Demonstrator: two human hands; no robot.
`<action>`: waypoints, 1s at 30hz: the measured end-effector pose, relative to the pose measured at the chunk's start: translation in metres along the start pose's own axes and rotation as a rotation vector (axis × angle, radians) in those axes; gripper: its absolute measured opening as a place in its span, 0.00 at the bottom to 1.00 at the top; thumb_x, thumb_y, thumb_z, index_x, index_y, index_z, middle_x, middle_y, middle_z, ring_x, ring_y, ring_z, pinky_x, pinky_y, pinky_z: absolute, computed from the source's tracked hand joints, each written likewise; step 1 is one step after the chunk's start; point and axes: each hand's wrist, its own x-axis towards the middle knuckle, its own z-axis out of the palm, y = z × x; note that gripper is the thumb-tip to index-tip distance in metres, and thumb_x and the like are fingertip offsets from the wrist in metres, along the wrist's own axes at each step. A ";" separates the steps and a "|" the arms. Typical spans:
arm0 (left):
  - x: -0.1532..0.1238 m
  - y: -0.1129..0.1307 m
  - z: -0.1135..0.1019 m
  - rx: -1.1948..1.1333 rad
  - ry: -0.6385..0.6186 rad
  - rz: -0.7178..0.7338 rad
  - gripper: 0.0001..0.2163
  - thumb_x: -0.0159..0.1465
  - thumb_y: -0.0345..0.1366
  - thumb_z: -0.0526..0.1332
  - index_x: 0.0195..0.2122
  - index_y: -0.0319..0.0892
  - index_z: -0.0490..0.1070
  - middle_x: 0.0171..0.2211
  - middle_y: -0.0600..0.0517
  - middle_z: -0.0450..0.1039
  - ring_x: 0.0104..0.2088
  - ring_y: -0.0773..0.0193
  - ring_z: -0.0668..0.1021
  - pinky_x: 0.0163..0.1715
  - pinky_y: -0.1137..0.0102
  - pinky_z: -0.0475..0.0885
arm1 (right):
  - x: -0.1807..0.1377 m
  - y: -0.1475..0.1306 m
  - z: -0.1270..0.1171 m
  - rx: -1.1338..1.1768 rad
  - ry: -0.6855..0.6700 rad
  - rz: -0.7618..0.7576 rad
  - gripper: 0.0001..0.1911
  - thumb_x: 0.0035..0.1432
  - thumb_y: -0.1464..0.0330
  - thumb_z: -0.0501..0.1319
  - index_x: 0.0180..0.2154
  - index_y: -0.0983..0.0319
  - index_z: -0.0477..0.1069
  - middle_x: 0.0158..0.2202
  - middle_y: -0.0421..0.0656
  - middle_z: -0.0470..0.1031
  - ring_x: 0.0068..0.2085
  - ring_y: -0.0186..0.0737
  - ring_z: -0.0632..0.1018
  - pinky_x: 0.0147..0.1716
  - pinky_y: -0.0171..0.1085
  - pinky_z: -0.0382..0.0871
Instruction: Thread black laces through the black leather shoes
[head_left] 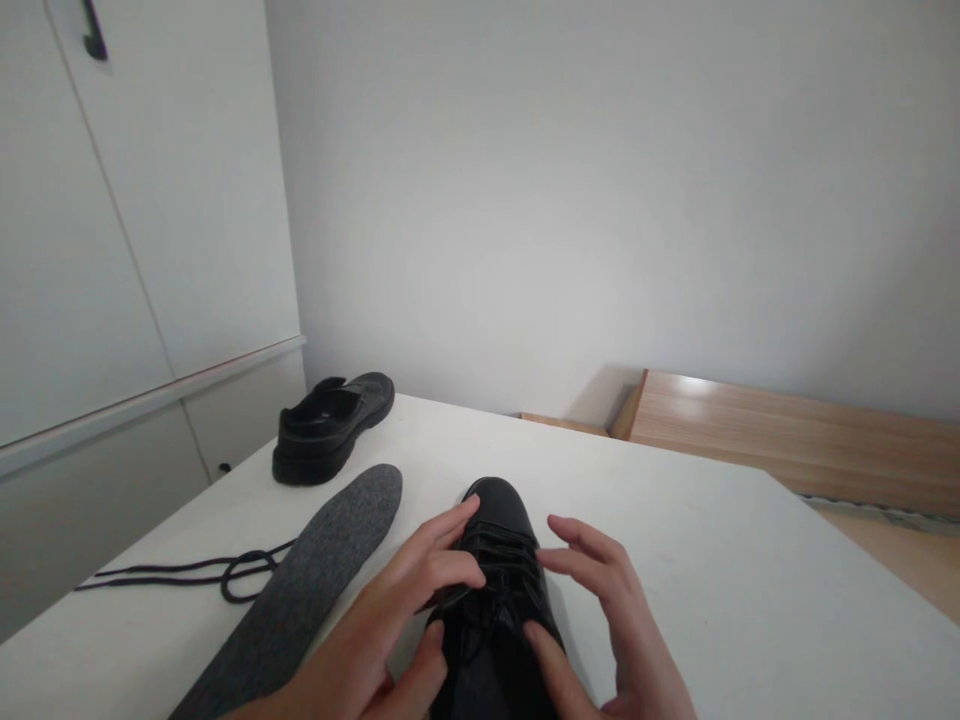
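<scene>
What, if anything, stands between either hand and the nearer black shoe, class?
Nothing visible: the left hand and right hand both appear to touch the nearer shoe; the grey insole lies left of it.

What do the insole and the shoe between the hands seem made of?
Grey insole: matte, probably felt, judging by its speckled surface. Near shoe: black, with a soft sheen on its smooth toe; leather or a synthetic lookalike, I can't tell which.

Laced shoe (507,548) is seen as smooth, low-sheen, leather-look; insole (319,565) is faced in matt, rough felt-like cloth; tabletop (697,560) is finished smooth; board (780,430) is surfaced in wood grain, slightly glossy
</scene>
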 end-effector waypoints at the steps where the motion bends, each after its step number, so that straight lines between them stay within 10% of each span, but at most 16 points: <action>1: 0.000 -0.001 0.000 0.010 -0.008 0.011 0.19 0.65 0.24 0.52 0.52 0.52 0.66 0.68 0.49 0.57 0.67 0.53 0.63 0.63 0.56 0.65 | 0.000 0.000 -0.001 -0.019 -0.014 -0.016 0.19 0.60 0.76 0.57 0.50 0.52 0.67 0.59 0.46 0.62 0.61 0.46 0.68 0.57 0.44 0.68; 10: 0.006 0.007 0.002 0.138 -0.018 0.014 0.24 0.59 0.22 0.53 0.55 0.50 0.65 0.68 0.47 0.55 0.65 0.51 0.66 0.59 0.59 0.71 | 0.013 0.003 -0.013 -0.259 -0.230 -0.140 0.18 0.51 0.72 0.70 0.43 0.55 0.69 0.57 0.50 0.65 0.53 0.55 0.72 0.45 0.50 0.76; 20: 0.033 0.008 0.002 0.591 -0.042 0.189 0.14 0.55 0.25 0.59 0.41 0.46 0.74 0.64 0.45 0.63 0.62 0.44 0.68 0.60 0.49 0.68 | 0.050 -0.014 -0.018 -0.373 -0.106 -0.562 0.09 0.61 0.81 0.55 0.37 0.61 0.66 0.36 0.41 0.79 0.36 0.38 0.79 0.46 0.45 0.72; 30: 0.022 -0.001 0.009 0.290 -0.004 0.165 0.09 0.64 0.30 0.56 0.29 0.46 0.73 0.56 0.46 0.70 0.62 0.49 0.68 0.59 0.53 0.68 | 0.022 -0.001 -0.035 -0.027 0.160 -0.236 0.11 0.64 0.78 0.53 0.43 0.57 0.65 0.38 0.42 0.72 0.40 0.38 0.76 0.38 0.34 0.72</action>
